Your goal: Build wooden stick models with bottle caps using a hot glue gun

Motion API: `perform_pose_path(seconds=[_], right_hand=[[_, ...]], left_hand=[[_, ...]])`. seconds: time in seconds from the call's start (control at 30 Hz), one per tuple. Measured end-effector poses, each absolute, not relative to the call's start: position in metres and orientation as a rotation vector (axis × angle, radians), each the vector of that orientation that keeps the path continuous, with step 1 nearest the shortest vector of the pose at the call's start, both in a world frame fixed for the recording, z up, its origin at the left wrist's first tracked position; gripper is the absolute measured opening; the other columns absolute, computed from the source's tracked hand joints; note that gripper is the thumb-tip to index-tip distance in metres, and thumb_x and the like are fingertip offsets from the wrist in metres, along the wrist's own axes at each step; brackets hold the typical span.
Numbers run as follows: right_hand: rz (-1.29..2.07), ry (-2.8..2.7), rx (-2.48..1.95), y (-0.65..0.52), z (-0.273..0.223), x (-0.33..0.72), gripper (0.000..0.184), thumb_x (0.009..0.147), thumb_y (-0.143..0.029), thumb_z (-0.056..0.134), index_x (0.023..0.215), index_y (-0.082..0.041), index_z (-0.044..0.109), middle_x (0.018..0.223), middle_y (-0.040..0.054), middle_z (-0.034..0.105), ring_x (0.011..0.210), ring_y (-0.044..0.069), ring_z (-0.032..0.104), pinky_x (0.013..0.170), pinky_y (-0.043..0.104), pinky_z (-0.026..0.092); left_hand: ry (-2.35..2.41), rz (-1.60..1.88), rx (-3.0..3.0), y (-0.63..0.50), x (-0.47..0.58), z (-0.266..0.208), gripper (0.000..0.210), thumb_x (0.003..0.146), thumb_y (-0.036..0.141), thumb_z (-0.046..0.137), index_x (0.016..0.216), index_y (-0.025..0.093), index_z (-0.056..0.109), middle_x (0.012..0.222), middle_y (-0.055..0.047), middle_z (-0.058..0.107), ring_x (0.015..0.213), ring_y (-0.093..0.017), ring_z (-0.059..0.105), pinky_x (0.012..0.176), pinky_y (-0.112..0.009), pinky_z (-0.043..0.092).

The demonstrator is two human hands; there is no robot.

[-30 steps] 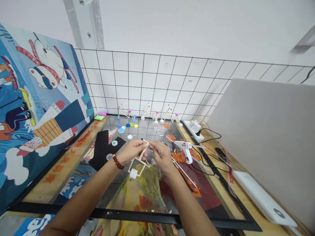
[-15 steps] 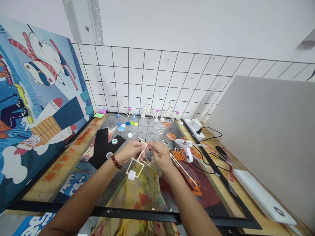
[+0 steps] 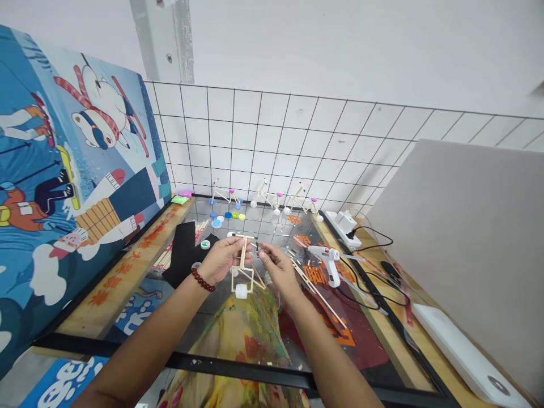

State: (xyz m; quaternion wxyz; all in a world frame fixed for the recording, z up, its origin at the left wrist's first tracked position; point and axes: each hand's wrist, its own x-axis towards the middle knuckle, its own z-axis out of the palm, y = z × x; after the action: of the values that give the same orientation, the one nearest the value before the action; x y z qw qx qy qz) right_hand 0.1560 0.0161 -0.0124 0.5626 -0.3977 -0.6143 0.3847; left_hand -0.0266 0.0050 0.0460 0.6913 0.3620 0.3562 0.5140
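Observation:
My left hand (image 3: 225, 258) is closed around the upper part of a small bicycle model (image 3: 243, 258) made of thin wooden sticks. Its crossbar points sideways above my fingers, with a dark tip at the left end. A white bottle-cap wheel (image 3: 241, 291) sits in the square stick frame at the model's lower end. Just right of the crossbar, my right hand (image 3: 278, 266) pinches a small black piece (image 3: 257, 246) at its fingertips; whether it touches the crossbar end I cannot tell.
Three similar stick bicycles (image 3: 266, 195) stand along the back. Coloured bottle caps (image 3: 216, 224) and black sheet material (image 3: 182, 255) lie left. On the right are a white glue gun (image 3: 327, 260), loose sticks (image 3: 318, 292), cables and a power strip (image 3: 343, 229). A black-edged frame borders the glass tabletop.
My right hand has drawn slightly away from the crossbar, and its fingers have opened out a little. The model has turned more upright in my left hand. The whole view has shifted slightly.

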Motion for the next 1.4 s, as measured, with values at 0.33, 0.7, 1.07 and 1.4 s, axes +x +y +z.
perform_pose_path(seconds=[0.33, 0.7, 1.07, 1.4], right_hand=[[1.116, -1.114, -0.766, 0.001, 0.004, 0.133, 0.022, 0.071, -0.039, 0.080, 0.084, -0.022, 0.076, 0.078, 0.0002, 0.071, 0.070, 0.015, 0.059, 0.069, 0.029, 0.049], [1.126, -1.051, -0.843, 0.005, 0.002, 0.147, 0.028, 0.068, -0.043, 0.078, 0.070, -0.020, 0.063, 0.060, -0.0052, 0.048, 0.056, 0.010, 0.037, 0.056, 0.025, 0.030], [1.132, -1.247, -0.863, 0.002, -0.007, 0.133, 0.044, 0.079, -0.059, 0.069, 0.102, -0.022, 0.073, 0.080, 0.0013, 0.066, 0.064, 0.013, 0.050, 0.064, 0.028, 0.043], [1.030, -1.396, -0.781, -0.011, 0.011, 0.135, 0.035, 0.084, -0.051, 0.070, 0.107, -0.024, 0.075, 0.091, 0.0033, 0.072, 0.084, 0.018, 0.065, 0.080, 0.034, 0.052]], left_hand=[[0.734, 1.144, 0.870, -0.002, -0.013, 0.035, 0.042, 0.056, 0.032, 0.096, 0.084, 0.010, 0.074, 0.080, -0.007, 0.072, 0.068, -0.015, 0.068, 0.067, -0.025, 0.055], [0.621, 1.156, 0.816, 0.000, -0.018, 0.034, 0.028, 0.076, 0.033, 0.083, 0.076, 0.013, 0.063, 0.063, 0.002, 0.057, 0.051, -0.007, 0.051, 0.056, -0.021, 0.049], [0.231, 0.752, 0.387, 0.004, -0.041, 0.023, 0.031, 0.099, 0.021, 0.050, 0.068, 0.017, 0.043, 0.051, 0.007, 0.027, 0.034, -0.003, 0.020, 0.034, -0.011, 0.016], [0.288, 0.500, 0.552, -0.003, -0.024, 0.010, 0.033, 0.094, 0.030, 0.059, 0.066, 0.017, 0.048, 0.053, 0.007, 0.026, 0.036, -0.003, 0.012, 0.035, -0.016, 0.011]])
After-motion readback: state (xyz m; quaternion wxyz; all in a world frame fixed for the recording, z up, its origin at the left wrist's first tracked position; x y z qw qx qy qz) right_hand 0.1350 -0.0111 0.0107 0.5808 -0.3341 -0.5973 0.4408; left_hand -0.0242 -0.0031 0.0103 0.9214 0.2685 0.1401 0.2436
